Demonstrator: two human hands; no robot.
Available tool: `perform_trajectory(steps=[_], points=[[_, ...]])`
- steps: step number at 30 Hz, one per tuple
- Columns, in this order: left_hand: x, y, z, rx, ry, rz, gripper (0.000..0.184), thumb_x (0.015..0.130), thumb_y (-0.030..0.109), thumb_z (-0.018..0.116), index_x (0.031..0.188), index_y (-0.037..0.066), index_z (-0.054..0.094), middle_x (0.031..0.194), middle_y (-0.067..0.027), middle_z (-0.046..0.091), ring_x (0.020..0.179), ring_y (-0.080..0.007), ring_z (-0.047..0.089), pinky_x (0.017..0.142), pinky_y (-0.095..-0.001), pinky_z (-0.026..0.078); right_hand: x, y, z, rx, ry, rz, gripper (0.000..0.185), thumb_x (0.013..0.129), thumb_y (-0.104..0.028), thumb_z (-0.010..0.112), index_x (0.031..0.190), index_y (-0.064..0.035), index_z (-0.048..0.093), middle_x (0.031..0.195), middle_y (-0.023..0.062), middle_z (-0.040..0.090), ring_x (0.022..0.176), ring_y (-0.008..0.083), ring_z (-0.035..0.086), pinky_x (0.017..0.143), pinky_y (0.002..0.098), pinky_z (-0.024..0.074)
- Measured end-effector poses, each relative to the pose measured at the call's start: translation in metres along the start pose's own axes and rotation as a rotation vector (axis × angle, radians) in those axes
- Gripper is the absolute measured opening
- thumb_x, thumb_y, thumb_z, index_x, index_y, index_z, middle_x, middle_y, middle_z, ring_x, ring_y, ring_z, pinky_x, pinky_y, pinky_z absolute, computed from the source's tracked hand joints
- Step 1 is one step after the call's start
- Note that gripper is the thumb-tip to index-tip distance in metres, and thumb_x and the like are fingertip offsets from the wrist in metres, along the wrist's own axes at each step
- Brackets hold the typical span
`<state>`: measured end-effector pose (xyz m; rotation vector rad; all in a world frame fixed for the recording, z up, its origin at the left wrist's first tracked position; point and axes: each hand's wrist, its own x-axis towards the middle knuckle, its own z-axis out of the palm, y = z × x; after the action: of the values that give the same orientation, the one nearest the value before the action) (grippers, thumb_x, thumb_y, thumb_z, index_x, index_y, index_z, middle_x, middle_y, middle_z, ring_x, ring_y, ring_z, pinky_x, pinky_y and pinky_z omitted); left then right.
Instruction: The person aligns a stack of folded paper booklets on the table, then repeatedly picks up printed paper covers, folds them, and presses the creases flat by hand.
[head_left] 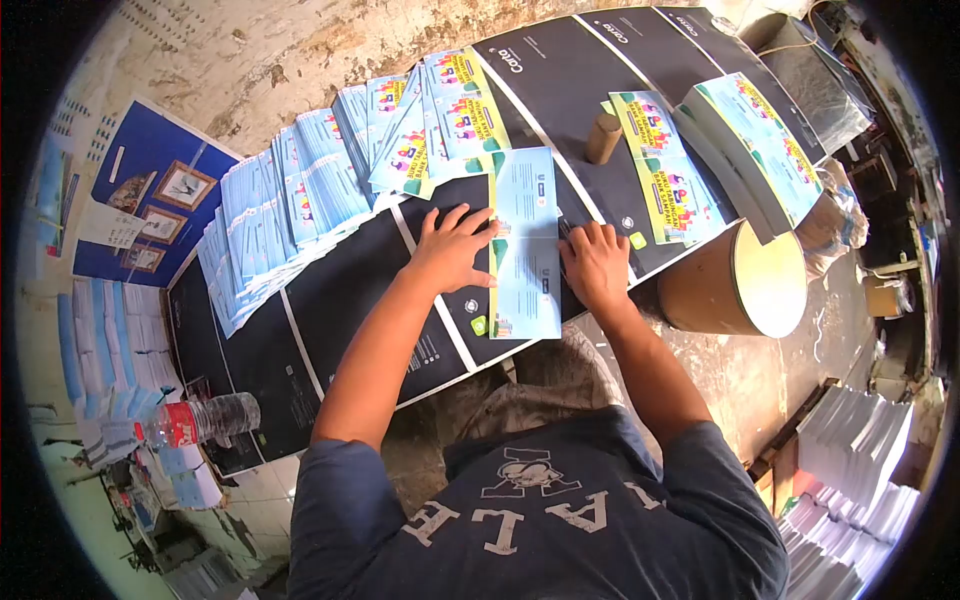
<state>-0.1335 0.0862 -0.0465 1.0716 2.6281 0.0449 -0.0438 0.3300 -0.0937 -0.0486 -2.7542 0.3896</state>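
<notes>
A light blue printed sheet (527, 265) lies lengthwise on the black table (375, 310), in front of the body. My left hand (455, 252) rests at its left edge, fingers spread, the tips touching the sheet. At the right edge sits my right hand (597, 262), its fingers curled together over something dark that I cannot make out. Beyond the left hand, colourful yellow and blue covers (460, 115) overlap in a pile, joined by a long fanned row of blue booklets (290, 200).
To the right are more covers (665, 170), a thick cover stack (765, 150), a small brown cylinder (603, 139) and a large round drum (740, 280). A plastic bottle (210, 420) lies at the left. Paper stacks (855, 440) stand at the lower right.
</notes>
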Motion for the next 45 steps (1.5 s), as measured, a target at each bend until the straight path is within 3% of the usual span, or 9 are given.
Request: perform_trajectory(steps=[6, 19, 21, 24, 26, 29, 30, 37, 45], points=[[0.001, -0.001, 0.001, -0.016, 0.010, 0.005, 0.093, 0.071, 0.053, 0.082, 0.150, 0.020, 0.046, 0.162, -0.0029, 0.032, 0.149, -0.0312, 0.026, 0.118, -0.0614, 0.017, 0.063, 0.016, 0.029, 0.057, -0.038, 0.046, 0.025, 0.095, -0.030, 0.062, 0.092, -0.0056, 0.056, 0.090, 0.0165, 0.070, 0.071, 0.0370, 0.070, 0.064, 0.0486, 0.0554], [0.003, 0.005, -0.001, -0.012, 0.008, -0.020, 0.097, 0.069, 0.055, 0.082, 0.151, 0.022, 0.042, 0.161, 0.0000, 0.033, 0.148, -0.0291, 0.029, 0.117, -0.0654, 0.020, 0.147, 0.014, 0.050, 0.016, -0.185, 0.263, 0.029, 0.102, -0.033, 0.046, 0.103, -0.0061, 0.057, 0.090, 0.0208, 0.073, 0.087, 0.0422, 0.071, 0.077, 0.0516, 0.0559], [0.002, 0.009, -0.006, 0.018, -0.042, -0.071, 0.098, 0.069, 0.054, 0.083, 0.152, 0.022, 0.041, 0.161, 0.0002, 0.033, 0.148, -0.0288, 0.029, 0.116, -0.0686, 0.019, 0.140, 0.016, 0.042, 0.041, -0.233, 0.282, 0.030, 0.100, -0.035, 0.053, 0.105, -0.0050, 0.055, 0.097, 0.0237, 0.072, 0.092, 0.0418, 0.070, 0.081, 0.0517, 0.0548], [0.004, 0.013, -0.009, 0.011, -0.084, -0.098, 0.102, 0.069, 0.052, 0.084, 0.154, 0.022, 0.036, 0.162, 0.0003, 0.030, 0.148, -0.0296, 0.028, 0.115, -0.0713, 0.018, 0.107, 0.019, 0.020, 0.152, -0.251, 0.212, 0.051, 0.090, -0.044, 0.068, 0.120, -0.0046, 0.052, 0.119, 0.0252, 0.065, 0.108, 0.0390, 0.066, 0.086, 0.0486, 0.0539], [0.006, 0.017, -0.014, 0.024, -0.114, -0.121, 0.101, 0.069, 0.048, 0.085, 0.154, 0.022, 0.037, 0.162, 0.0009, 0.031, 0.148, -0.0283, 0.027, 0.114, -0.0733, 0.018, 0.081, 0.020, 0.001, 0.131, -0.334, 0.092, 0.082, 0.077, -0.049, 0.079, 0.136, -0.0027, 0.045, 0.135, 0.0207, 0.054, 0.127, 0.0358, 0.052, 0.104, 0.0479, 0.0438], [0.007, 0.024, -0.016, 0.046, -0.097, -0.143, 0.097, 0.068, 0.046, 0.086, 0.150, 0.020, 0.042, 0.160, 0.0004, 0.034, 0.147, -0.0274, 0.030, 0.112, -0.0755, 0.019, 0.050, 0.017, -0.012, 0.061, -0.324, -0.014, 0.101, 0.072, -0.053, 0.082, 0.147, -0.0032, 0.037, 0.141, 0.0180, 0.049, 0.135, 0.0356, 0.042, 0.108, 0.0506, 0.0364], [0.006, 0.027, -0.013, 0.047, -0.099, -0.139, 0.097, 0.068, 0.046, 0.086, 0.150, 0.020, 0.042, 0.160, 0.0004, 0.034, 0.147, -0.0274, 0.030, 0.112, -0.0755, 0.019, 0.041, 0.016, -0.014, 0.108, -0.335, -0.065, 0.103, 0.073, -0.052, 0.082, 0.151, -0.0055, 0.034, 0.141, 0.0171, 0.050, 0.136, 0.0352, 0.040, 0.110, 0.0529, 0.0317], [0.024, 0.018, -0.016, 0.034, -0.112, -0.247, 0.100, 0.072, 0.052, 0.082, 0.155, 0.020, 0.036, 0.163, -0.0012, 0.028, 0.151, -0.0279, 0.022, 0.115, -0.0734, 0.015, 0.066, 0.027, 0.005, 0.163, -0.273, -0.071, 0.092, 0.076, -0.048, 0.080, 0.149, -0.0096, 0.038, 0.139, 0.0145, 0.051, 0.132, 0.0324, 0.045, 0.104, 0.0516, 0.0364], [0.029, 0.022, -0.022, 0.058, -0.170, -0.295, 0.102, 0.070, 0.052, 0.083, 0.154, 0.019, 0.037, 0.163, -0.0009, 0.027, 0.152, -0.0283, 0.021, 0.112, -0.0766, 0.017, 0.034, 0.045, -0.012, 0.082, -0.479, -0.244, 0.129, 0.063, -0.074, 0.078, 0.157, -0.0039, 0.022, 0.161, 0.0216, 0.025, 0.151, 0.0366, 0.020, 0.119, 0.0577, 0.0199]])
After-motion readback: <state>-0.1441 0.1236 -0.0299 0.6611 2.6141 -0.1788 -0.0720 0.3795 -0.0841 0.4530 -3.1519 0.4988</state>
